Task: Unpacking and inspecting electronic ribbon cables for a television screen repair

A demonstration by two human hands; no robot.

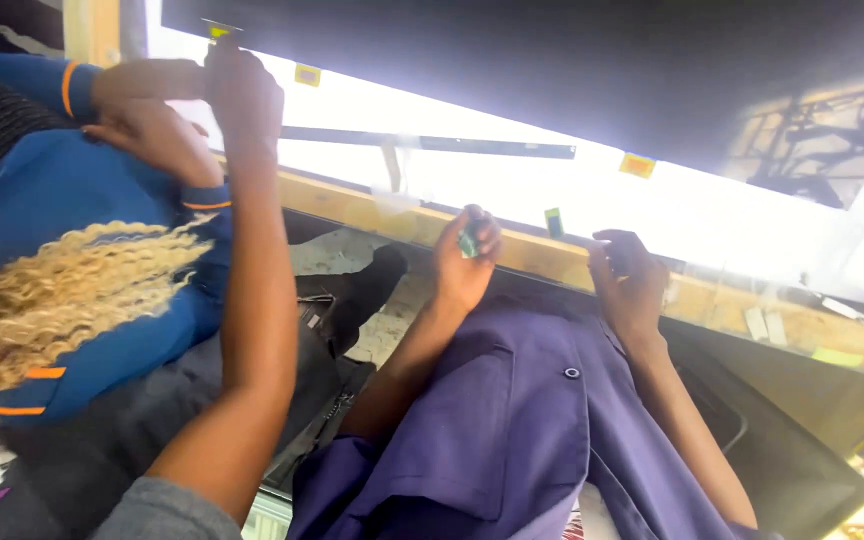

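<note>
At far left a co-worker's arm (252, 300) rises to the panel's (512, 190) top edge, crowding that side. At centre the left hand (464, 262) pinches a small green roll (469, 243) against the wooden edge (542, 255). Right of it, the right hand (627, 280) rests half-curled on the edge, holding nothing I can make out.

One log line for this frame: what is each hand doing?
left hand: grip shut on green piece | right hand: fingertips at wooden ledge, grip unclear | co-worker's arm: raised to lit panel
</note>
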